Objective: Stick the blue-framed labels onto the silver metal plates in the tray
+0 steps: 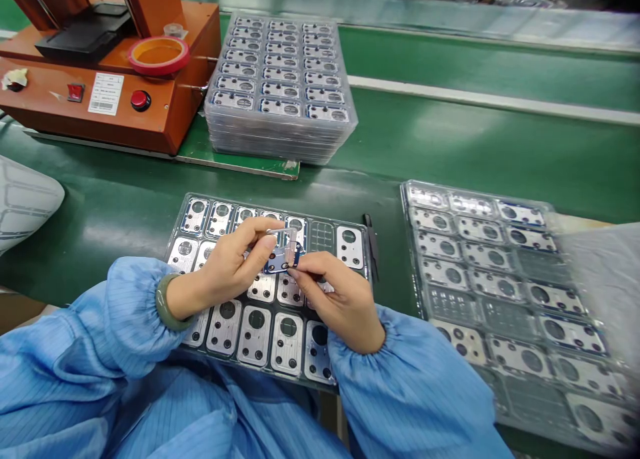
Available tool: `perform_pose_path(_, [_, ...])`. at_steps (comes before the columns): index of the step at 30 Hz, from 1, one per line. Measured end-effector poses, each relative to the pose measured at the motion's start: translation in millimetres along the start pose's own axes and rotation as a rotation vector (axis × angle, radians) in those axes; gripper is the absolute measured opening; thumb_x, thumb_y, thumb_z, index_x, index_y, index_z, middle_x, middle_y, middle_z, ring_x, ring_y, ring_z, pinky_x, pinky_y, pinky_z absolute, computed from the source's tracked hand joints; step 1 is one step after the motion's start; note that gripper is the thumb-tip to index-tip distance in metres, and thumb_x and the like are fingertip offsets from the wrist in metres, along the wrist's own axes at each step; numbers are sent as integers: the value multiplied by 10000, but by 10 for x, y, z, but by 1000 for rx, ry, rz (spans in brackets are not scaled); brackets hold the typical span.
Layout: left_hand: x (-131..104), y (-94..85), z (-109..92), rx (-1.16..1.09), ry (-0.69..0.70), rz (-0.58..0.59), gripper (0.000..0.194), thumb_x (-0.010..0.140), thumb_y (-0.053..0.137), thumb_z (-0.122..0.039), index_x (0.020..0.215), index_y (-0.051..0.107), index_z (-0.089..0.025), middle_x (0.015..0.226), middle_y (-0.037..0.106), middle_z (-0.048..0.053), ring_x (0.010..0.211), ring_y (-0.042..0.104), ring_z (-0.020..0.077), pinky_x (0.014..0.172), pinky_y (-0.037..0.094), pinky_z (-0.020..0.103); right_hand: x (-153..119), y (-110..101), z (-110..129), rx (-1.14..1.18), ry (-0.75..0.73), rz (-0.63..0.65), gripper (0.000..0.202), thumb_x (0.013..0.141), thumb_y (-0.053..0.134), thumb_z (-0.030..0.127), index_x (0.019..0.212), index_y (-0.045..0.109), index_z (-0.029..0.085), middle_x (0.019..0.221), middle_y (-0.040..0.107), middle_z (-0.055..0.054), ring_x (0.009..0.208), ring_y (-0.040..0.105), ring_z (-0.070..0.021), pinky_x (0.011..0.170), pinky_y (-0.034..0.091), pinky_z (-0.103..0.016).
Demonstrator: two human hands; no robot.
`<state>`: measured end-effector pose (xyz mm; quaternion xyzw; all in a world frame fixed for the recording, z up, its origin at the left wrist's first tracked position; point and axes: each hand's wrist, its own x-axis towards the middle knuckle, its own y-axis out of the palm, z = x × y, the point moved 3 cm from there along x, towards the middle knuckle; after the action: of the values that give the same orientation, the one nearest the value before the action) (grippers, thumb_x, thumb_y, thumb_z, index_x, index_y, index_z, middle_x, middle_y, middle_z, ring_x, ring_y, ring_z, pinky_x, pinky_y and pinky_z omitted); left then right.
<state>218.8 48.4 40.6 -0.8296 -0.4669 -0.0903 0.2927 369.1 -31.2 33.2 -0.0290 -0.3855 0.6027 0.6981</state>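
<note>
A blue-edged metal plate point(276, 263) is pinched by left hand point(233, 264) and right hand point(343, 300) while clear film point(293, 237) is apparently being peeled or aligned, steady fingertips being required.

Bright, fairly even light, apparently from overhead; pale, hazy glare on the green bench point(475, 145); glints along the tray stack point(270, 136); held plate point(276, 262) reasonably clear; right tray point(503, 317) stretched and blurred toward the corner.
</note>
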Motion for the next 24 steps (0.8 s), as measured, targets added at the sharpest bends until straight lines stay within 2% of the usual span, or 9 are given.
perform_pose_path(5, [8, -26, -16, 9, 1, -14, 182, 923, 447, -201, 1033, 590, -180, 830, 652, 18, 668, 591, 91, 613, 481, 212, 3, 3, 6, 10, -1, 25, 117, 859, 574, 91, 897, 601, 198, 816, 651, -15, 740, 613, -125, 656, 520, -259])
perform_pose_path(17, [12, -44, -40, 19, 6, 21, 188, 916, 460, -199, 1002, 626, -182, 844, 686, 30, 738, 623, 112, 660, 499, 237, 10, 7, 34, 33, -2, 47, 112, 858, 570, 85, 865, 599, 193, 805, 651, -24, 731, 614, -130, 645, 518, -264])
perform_pose_path(24, [18, -41, -34, 63, 12, -26, 157, 906, 469, -182, 968, 614, -170, 808, 666, 19, 690, 600, 98, 626, 483, 217, 0, 9, 43, 4, 16, 49, 64, 865, 573, 125, 874, 585, 187, 789, 638, -20, 706, 600, -128, 619, 498, -258])
